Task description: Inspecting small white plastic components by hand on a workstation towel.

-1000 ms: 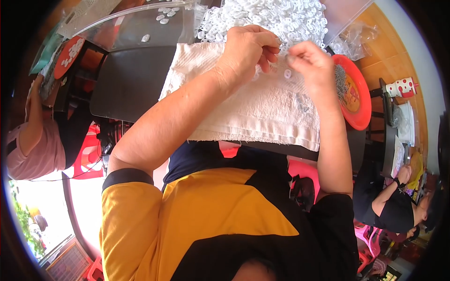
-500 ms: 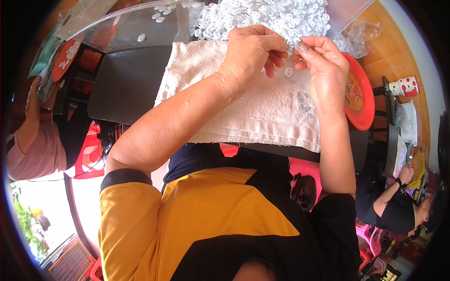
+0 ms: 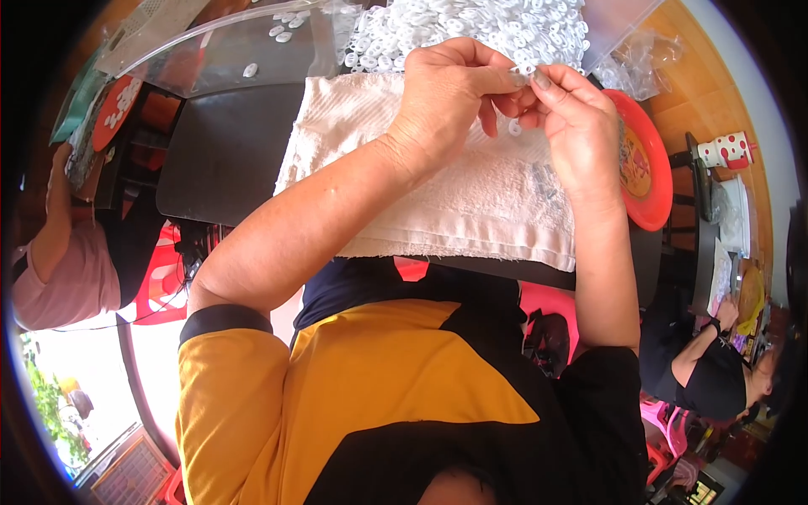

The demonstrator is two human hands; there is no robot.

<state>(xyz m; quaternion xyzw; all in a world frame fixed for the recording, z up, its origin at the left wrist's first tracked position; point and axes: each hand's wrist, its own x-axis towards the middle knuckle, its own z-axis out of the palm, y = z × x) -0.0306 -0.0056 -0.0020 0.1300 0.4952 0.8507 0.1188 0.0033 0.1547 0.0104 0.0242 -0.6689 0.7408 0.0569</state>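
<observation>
A person in a yellow-and-black shirt (image 3: pixel 404 362) sits at a black table (image 3: pixel 227 151), its near edge covered by a cream terry towel (image 3: pixel 438 206). Above the towel's far right part, the left hand (image 3: pixel 454 93) pinches a small white oval piece (image 3: pixel 525 69) between thumb and fingertips. The right hand (image 3: pixel 581 126) meets it there, thumb and forefinger pressed together against that piece's side; whether they grip it or something smaller cannot be told. A loose white piece (image 3: pixel 515 129) lies on the towel just below the fingers. Right of the right hand rests a red plate (image 3: pixel 659 181) with a picture at its centre. Beyond the hands spreads a heap of white oval pieces (image 3: pixel 463 21), with a clear plastic bag (image 3: pixel 646 63) to its right. Farther off, a co-worker in pink (image 3: pixel 71 273) is at the left, another in black (image 3: pixel 711 383) at the right.
</observation>
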